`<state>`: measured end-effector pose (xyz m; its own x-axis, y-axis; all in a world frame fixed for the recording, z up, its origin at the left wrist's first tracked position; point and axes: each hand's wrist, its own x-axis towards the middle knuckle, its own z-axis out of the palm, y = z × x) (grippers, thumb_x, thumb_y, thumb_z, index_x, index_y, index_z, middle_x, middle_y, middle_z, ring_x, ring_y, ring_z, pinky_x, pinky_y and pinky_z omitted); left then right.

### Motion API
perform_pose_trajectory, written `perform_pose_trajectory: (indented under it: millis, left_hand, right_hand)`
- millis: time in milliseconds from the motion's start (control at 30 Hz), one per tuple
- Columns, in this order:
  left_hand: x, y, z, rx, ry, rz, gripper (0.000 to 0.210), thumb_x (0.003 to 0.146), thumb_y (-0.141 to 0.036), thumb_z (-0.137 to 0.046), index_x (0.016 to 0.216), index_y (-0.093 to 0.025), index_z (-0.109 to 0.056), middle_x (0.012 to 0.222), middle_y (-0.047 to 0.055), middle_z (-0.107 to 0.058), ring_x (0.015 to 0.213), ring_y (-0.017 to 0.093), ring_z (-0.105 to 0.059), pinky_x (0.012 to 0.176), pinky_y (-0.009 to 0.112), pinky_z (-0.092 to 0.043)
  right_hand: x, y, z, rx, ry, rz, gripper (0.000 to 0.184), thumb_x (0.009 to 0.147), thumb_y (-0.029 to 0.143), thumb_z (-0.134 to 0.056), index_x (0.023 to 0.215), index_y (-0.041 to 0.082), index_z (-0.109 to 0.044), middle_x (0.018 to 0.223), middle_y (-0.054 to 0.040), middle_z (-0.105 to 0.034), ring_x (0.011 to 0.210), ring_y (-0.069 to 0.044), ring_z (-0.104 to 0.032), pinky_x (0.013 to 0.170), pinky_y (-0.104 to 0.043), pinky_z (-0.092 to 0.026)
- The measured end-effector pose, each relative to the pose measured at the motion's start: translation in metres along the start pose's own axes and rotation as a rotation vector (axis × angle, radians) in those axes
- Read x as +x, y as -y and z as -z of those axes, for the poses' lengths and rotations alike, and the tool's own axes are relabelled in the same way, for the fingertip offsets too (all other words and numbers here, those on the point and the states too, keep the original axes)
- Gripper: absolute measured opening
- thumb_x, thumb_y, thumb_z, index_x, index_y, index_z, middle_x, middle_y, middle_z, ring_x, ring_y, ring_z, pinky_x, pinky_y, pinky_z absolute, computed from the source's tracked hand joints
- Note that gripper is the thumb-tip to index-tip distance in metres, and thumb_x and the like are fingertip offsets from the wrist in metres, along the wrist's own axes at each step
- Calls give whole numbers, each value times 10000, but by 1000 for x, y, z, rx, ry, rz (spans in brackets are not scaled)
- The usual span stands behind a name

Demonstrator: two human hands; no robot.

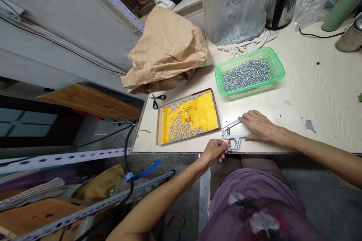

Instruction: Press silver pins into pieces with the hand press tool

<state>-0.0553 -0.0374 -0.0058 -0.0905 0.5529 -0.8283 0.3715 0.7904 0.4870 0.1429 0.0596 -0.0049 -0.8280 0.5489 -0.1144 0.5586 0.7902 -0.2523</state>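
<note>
My right hand (256, 125) grips a pair of grey metal snap pliers (236, 142) near the table's front edge. Its fingers lie on the upper handle and its thumb is at the lower one; the handles are spread apart. A spring and a bit of red show at the jaw end. There my left hand (216, 149) has its fingers pinched together at the jaw; whatever they hold is too small to make out. Just left of the pliers lies a shallow box (159, 126) lined in yellow, with many small silvery pieces scattered inside.
Behind the pliers stands a green plastic basket (278, 66) of small metal parts. A crumpled brown paper bag (169, 49), scissors (156, 101), a clear plastic bag (237, 3), a cloth (249, 45) and a steel kettle (283, 2) are farther back. Metal shelving (85, 158) stands at left.
</note>
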Motion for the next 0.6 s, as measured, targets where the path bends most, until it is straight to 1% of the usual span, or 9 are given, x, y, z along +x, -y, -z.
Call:
perform_pose_trajectory:
  millis: [67,133,200,233,300,400,500,533,600]
  left_hand:
    - [-4,4,0,167,-94,-126,208,835,-302,-616,710,-136,-600,567,-35,-554,434,79,-500,442,202,-401]
    - [-7,7,-3,382,-278,-391,179,868,-299,-575,775,-152,-615,711,10,-619,615,129,-599,579,245,-476]
    - [-6,5,-7,585,-423,-687,152,886,-312,-564,915,-172,-615,894,51,-645,834,181,-627,732,299,-506]
    - [-3,2,-10,672,-447,-804,194,884,-325,-574,1006,-176,-598,989,76,-642,932,208,-615,799,333,-505]
    - [7,-6,-15,817,-423,-964,373,862,-351,-613,1170,-159,-527,1166,134,-600,1093,263,-563,909,402,-481]
    - [22,-21,-19,942,-336,-1062,591,845,-360,-635,1329,-127,-387,1326,179,-505,1200,307,-492,1003,467,-423]
    - [28,-34,-20,1023,-268,-1017,696,833,-358,-642,1379,-82,-310,1293,188,-516,1143,307,-507,987,461,-429]
    - [27,-38,-20,1053,-257,-990,714,825,-357,-649,1380,-66,-308,1268,189,-526,1120,305,-511,976,456,-433]
    - [23,-45,-21,1115,-241,-944,685,822,-350,-650,1361,-58,-342,1208,177,-550,1086,301,-515,947,449,-443]
  right_hand:
    - [-3,4,2,9,0,-17,506,692,403,-786,1061,130,-574,993,-111,-613,926,-256,-526,786,-350,-376]
    - [-5,8,1,10,-11,-30,437,712,360,-779,1030,137,-578,958,-100,-613,908,-247,-526,751,-334,-374]
    - [-6,11,-1,3,-22,-36,432,718,334,-779,1040,130,-576,950,-100,-613,911,-249,-527,746,-333,-380]
    - [-7,12,-3,-2,-26,-37,445,716,326,-780,1054,123,-573,957,-103,-613,918,-252,-528,752,-336,-385]
    - [-9,11,-6,-7,-41,-33,469,722,328,-775,1082,112,-565,977,-113,-614,932,-260,-529,767,-345,-398]
    - [-14,6,-9,11,-72,4,564,708,357,-780,1147,102,-536,1052,-133,-608,965,-271,-526,803,-360,-413]
    - [-20,0,-10,6,-80,-32,712,637,384,-825,1202,91,-505,1113,-151,-594,985,-288,-519,813,-374,-423]
    - [-22,-1,-9,-4,-78,-56,713,629,384,-829,1195,91,-511,1096,-148,-598,974,-289,-520,801,-373,-424]
    - [-23,-2,-8,-33,-69,-83,611,662,370,-810,1143,103,-544,1022,-130,-611,937,-278,-523,771,-360,-416]
